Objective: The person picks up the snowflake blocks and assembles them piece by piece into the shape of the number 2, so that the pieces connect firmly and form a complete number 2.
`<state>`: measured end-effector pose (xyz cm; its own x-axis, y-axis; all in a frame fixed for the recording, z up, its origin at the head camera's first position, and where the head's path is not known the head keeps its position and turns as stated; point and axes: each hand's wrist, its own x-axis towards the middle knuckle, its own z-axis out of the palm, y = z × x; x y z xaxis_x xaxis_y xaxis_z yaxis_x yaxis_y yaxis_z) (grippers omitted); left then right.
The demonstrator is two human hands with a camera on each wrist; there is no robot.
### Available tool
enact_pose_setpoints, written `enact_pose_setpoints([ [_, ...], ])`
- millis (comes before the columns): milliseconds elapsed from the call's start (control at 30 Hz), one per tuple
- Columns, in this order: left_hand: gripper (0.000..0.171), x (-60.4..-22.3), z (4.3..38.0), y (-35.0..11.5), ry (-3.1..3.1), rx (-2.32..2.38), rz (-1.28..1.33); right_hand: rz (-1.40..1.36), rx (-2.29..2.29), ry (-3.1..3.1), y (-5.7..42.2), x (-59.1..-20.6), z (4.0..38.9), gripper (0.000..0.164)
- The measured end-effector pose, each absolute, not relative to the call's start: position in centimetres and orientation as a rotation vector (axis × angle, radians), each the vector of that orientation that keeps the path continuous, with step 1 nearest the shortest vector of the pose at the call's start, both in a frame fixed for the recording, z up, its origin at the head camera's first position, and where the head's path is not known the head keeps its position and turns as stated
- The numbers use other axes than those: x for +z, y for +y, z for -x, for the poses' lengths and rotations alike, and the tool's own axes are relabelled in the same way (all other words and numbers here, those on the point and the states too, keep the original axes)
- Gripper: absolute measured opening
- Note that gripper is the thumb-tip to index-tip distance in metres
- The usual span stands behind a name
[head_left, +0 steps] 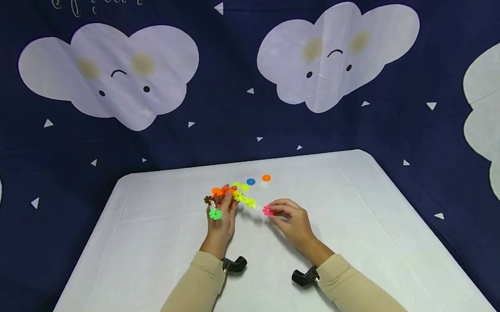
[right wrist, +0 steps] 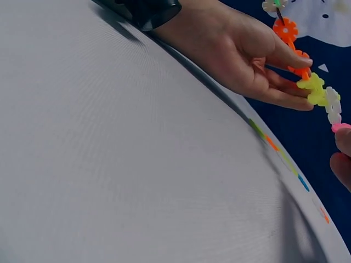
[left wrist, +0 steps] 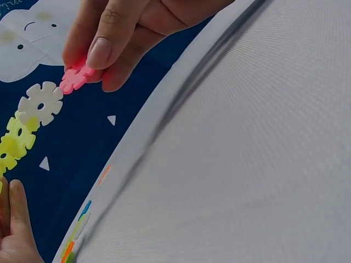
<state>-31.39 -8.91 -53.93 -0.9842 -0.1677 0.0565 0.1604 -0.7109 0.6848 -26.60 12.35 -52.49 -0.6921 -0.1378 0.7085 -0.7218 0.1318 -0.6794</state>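
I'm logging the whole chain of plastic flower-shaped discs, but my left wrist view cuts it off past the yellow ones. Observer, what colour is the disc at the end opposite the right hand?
Observer: The head view shows a bright green plastic flower-shaped disc at that end.
Operator: I see only fingertips of the left hand. What does its thumb lie across?
Observer: In the right wrist view, the thumb lies across an orange plastic flower-shaped disc.
Operator: What outline has the loose blue plastic piece that I see edge-on?
Observer: The head view shows it round and notched, like a flower.
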Motion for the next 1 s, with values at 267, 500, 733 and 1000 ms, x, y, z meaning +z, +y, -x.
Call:
enact_pose_setpoints([
  [267,0.049,-54.0,31.6,-8.9,-1.091,-2.753,-0.024,-0.893,1.560,-1.868,12.2,-52.6,26.8,0.030],
  [500,0.042,-54.2,31.6,-8.9,-1.101,-2.746,-0.020,-0.925,1.430,-1.847,12.0,-53.1,27.0,0.034],
  [733,0.038,-54.4,31.7,-8.9,-1.139,-2.724,-0.011,-0.902,1.266,-1.862,12.2,-54.6,28.1,0.033],
  [1000,0.053,-54.5,31.8,-8.9,-1.156,-2.726,0.003,-0.894,1.225,-1.896,12.5,-55.3,28.4,0.030],
])
